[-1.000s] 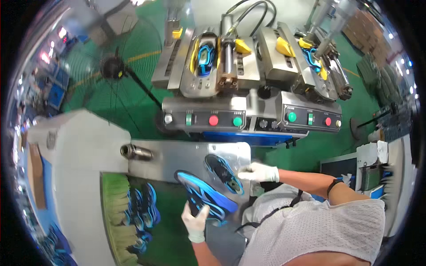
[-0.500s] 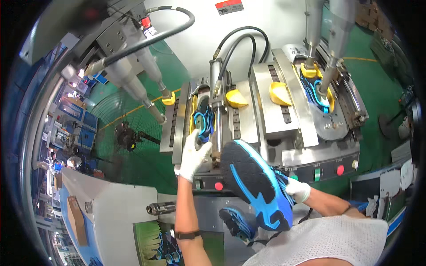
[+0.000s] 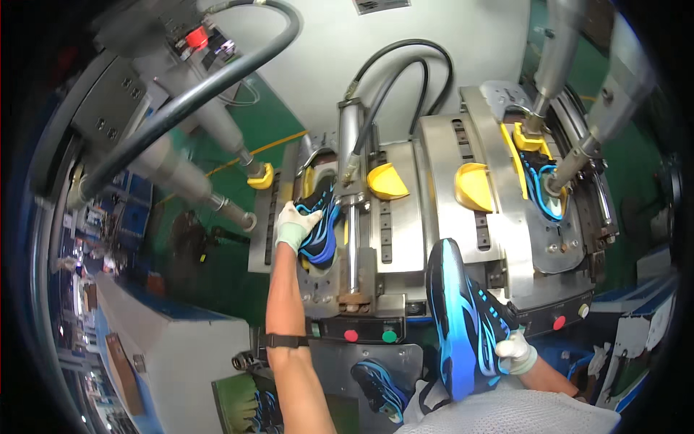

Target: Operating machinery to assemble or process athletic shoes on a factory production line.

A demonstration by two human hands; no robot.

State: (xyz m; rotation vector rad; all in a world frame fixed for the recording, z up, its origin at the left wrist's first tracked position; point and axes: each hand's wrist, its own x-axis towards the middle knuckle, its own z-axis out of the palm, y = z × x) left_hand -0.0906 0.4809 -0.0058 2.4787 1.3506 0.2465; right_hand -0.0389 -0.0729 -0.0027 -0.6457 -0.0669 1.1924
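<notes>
My left hand (image 3: 295,226), in a white glove, grips the collar of a black and blue sports shoe (image 3: 322,230) at the left station of a metal press machine. That shoe sits between the station's steel side plates. Low on the right, my right hand (image 3: 516,353), also gloved, holds another black and blue sneaker (image 3: 460,318) at its opening. Its toe points up and its sole edge faces left. A matching trainer (image 3: 538,184) stands in the right station beneath two press rods (image 3: 571,168).
Below the control panel (image 3: 365,329), with its red and green buttons, lies one more shoe (image 3: 379,389). Yellow pads (image 3: 387,181) are fixed to the machine. Raised rods (image 3: 233,210) and a thick black hose (image 3: 195,98) hang at the left. A green box (image 3: 237,405) holds several shoes.
My left hand has closed on the left station's shoe, which has shifted toward me. My right hand has turned its shoe from sole-up to its side and moved it right. The view has shifted.
</notes>
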